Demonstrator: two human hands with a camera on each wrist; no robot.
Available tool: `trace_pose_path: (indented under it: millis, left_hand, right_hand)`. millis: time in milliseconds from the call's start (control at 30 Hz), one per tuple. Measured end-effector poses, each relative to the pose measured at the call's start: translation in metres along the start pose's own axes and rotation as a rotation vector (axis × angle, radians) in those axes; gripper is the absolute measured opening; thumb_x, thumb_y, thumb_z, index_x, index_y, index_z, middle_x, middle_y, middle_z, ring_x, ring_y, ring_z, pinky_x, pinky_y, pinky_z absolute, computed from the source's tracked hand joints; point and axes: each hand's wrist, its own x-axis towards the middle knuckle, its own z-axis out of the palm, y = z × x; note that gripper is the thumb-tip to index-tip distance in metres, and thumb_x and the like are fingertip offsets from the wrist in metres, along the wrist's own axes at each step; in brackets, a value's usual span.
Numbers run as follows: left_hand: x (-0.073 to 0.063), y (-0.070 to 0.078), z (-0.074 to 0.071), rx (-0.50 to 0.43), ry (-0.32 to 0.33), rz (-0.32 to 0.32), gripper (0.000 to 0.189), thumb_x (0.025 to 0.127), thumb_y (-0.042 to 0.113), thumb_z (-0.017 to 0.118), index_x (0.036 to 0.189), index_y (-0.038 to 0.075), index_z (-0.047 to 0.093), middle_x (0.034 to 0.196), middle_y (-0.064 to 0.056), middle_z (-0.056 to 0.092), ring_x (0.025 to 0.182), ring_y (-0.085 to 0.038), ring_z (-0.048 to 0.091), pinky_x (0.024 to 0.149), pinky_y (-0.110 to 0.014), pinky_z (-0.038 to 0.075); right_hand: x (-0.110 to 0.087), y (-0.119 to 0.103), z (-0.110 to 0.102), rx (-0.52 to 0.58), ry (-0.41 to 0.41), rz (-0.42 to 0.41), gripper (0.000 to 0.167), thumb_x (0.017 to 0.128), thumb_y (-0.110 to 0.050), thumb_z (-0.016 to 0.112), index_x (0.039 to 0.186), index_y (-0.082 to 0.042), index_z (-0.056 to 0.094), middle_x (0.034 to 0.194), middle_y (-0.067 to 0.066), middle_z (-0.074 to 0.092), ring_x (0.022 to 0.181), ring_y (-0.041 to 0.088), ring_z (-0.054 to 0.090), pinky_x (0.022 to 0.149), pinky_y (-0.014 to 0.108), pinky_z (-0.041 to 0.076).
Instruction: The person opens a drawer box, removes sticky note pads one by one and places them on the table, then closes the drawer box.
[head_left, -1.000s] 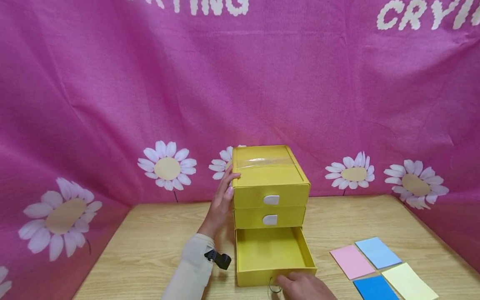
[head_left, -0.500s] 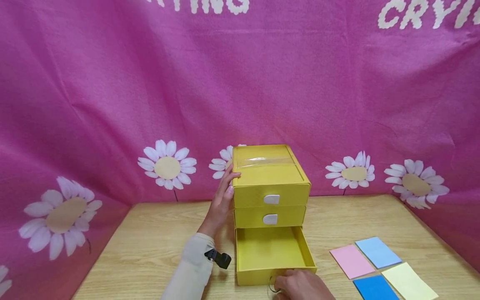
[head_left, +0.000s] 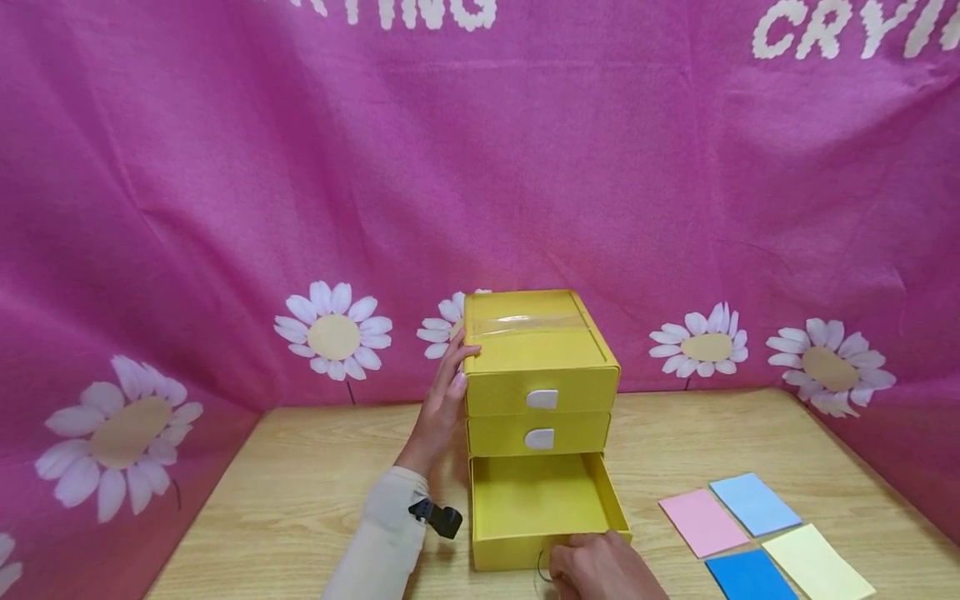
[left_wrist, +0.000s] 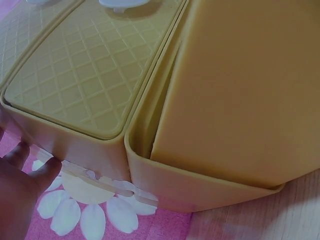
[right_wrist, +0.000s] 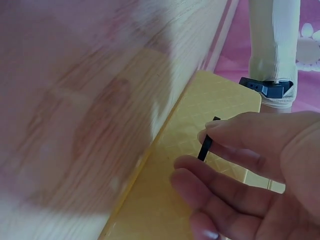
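A yellow three-drawer desktop box (head_left: 540,392) stands on the table, its bottom drawer (head_left: 540,508) pulled out and bare inside. My left hand (head_left: 441,408) rests along the box's left side, fingers stretched toward the top edge; in the left wrist view that hand (left_wrist: 22,190) touches the side wall. At the drawer's front, my right hand (head_left: 603,567) pinches a thin black loop (right_wrist: 206,142) between thumb and fingers. The same hand (right_wrist: 250,175) has its other fingers bent close to the drawer front's grid pattern. White tabs (head_left: 542,399) mark the two upper drawers, both closed.
To the right on the wooden table (head_left: 322,492) lie pads of paper: pink (head_left: 703,522), light blue (head_left: 756,504), pale yellow (head_left: 819,561) and dark blue (head_left: 752,577). A pink cloth (head_left: 562,183) with daisies hangs behind. Clear tape (head_left: 525,323) crosses the box top.
My right hand's fingers have curled in more and risen slightly at the drawer's front. The left hand and the drawer stay in place.
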Motion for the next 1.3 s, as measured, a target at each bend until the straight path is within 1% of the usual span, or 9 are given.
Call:
trace_pose_path:
  millis: [300, 533, 667, 767, 867, 1033, 1200, 1267, 1300]
  left_hand:
    - [0.003, -0.033, 0.000, 0.033, 0.032, 0.024, 0.041, 0.100, 0.014, 0.032, 0.141, 0.011, 0.041, 0.162, -0.003, 0.010, 0.147, -0.021, 0.007, 0.114, -0.056, 0.011]
    - [0.001, -0.002, 0.000, -0.015, 0.003, 0.014, 0.042, 0.098, 0.011, 0.032, 0.139, -0.001, 0.038, 0.160, -0.017, 0.008, 0.147, -0.032, 0.005, 0.112, -0.062, 0.011]
    - [0.000, 0.003, 0.000, 0.017, -0.005, 0.003, 0.042, 0.099, 0.010, 0.032, 0.139, -0.001, 0.037, 0.160, -0.019, 0.007, 0.147, -0.032, 0.005, 0.112, -0.061, 0.012]
    - [0.001, 0.000, 0.000, 0.019, -0.001, 0.007, 0.042, 0.099, 0.009, 0.032, 0.139, -0.001, 0.038, 0.160, -0.018, 0.008, 0.147, -0.032, 0.005, 0.112, -0.060, 0.011]
    - [0.002, -0.014, 0.000, 0.017, 0.012, 0.025, 0.042, 0.099, 0.011, 0.032, 0.140, 0.003, 0.039, 0.161, -0.015, 0.009, 0.147, -0.030, 0.005, 0.112, -0.060, 0.010]
    - [0.003, -0.036, 0.000, 0.037, 0.031, 0.038, 0.041, 0.100, 0.018, 0.032, 0.141, 0.013, 0.041, 0.162, -0.006, 0.010, 0.147, -0.023, 0.006, 0.113, -0.059, 0.010]
    - [0.004, -0.041, 0.000, 0.017, 0.033, 0.049, 0.041, 0.101, 0.024, 0.033, 0.141, 0.017, 0.041, 0.162, -0.003, 0.010, 0.147, -0.020, 0.006, 0.113, -0.058, 0.011]
    - [0.004, -0.040, 0.000, 0.013, 0.029, 0.051, 0.041, 0.101, 0.025, 0.034, 0.141, 0.018, 0.041, 0.162, -0.002, 0.010, 0.147, -0.020, 0.006, 0.113, -0.057, 0.011]
    - [0.004, -0.034, 0.000, 0.010, 0.024, 0.042, 0.041, 0.101, 0.023, 0.033, 0.141, 0.015, 0.041, 0.162, -0.003, 0.010, 0.147, -0.020, 0.006, 0.113, -0.057, 0.011]
  right_hand:
    - [0.004, -0.003, -0.003, 0.017, 0.026, 0.038, 0.029, 0.069, -0.006, 0.069, 0.060, -0.025, 0.048, 0.060, -0.020, 0.035, 0.055, -0.003, 0.033, 0.049, 0.017, 0.029]
    - [0.006, 0.001, -0.003, -0.004, 0.059, 0.033, 0.030, 0.071, -0.005, 0.071, 0.061, -0.025, 0.049, 0.060, -0.019, 0.036, 0.054, -0.002, 0.034, 0.050, 0.017, 0.030]
    - [0.008, 0.004, -0.001, 0.010, 0.079, 0.034, 0.031, 0.071, -0.005, 0.071, 0.062, -0.025, 0.049, 0.060, -0.019, 0.036, 0.054, -0.002, 0.034, 0.050, 0.017, 0.030]
    - [0.010, 0.007, 0.002, -0.001, 0.126, 0.010, 0.030, 0.068, -0.004, 0.070, 0.062, -0.026, 0.050, 0.061, -0.020, 0.038, 0.055, -0.003, 0.034, 0.050, 0.016, 0.030]
    - [0.011, 0.008, 0.004, -0.032, 0.180, -0.018, 0.030, 0.066, -0.003, 0.068, 0.061, -0.026, 0.049, 0.062, -0.019, 0.040, 0.055, -0.003, 0.034, 0.051, 0.015, 0.029]
    - [0.015, 0.008, 0.005, -0.050, 0.209, -0.013, 0.030, 0.066, -0.001, 0.067, 0.062, -0.025, 0.050, 0.062, -0.019, 0.044, 0.056, -0.003, 0.037, 0.050, 0.016, 0.031]
    - [0.021, 0.009, 0.004, 0.018, 0.177, 0.041, 0.027, 0.073, -0.003, 0.067, 0.066, -0.025, 0.053, 0.066, -0.019, 0.048, 0.059, -0.002, 0.042, 0.053, 0.018, 0.037]
    - [0.023, 0.012, 0.006, 0.019, 0.205, 0.031, 0.027, 0.071, -0.002, 0.068, 0.067, -0.025, 0.054, 0.066, -0.019, 0.049, 0.060, -0.001, 0.044, 0.054, 0.019, 0.038]
    - [0.024, 0.014, 0.007, 0.013, 0.221, 0.023, 0.027, 0.070, -0.002, 0.068, 0.067, -0.025, 0.054, 0.066, -0.019, 0.049, 0.061, -0.001, 0.045, 0.054, 0.019, 0.039]
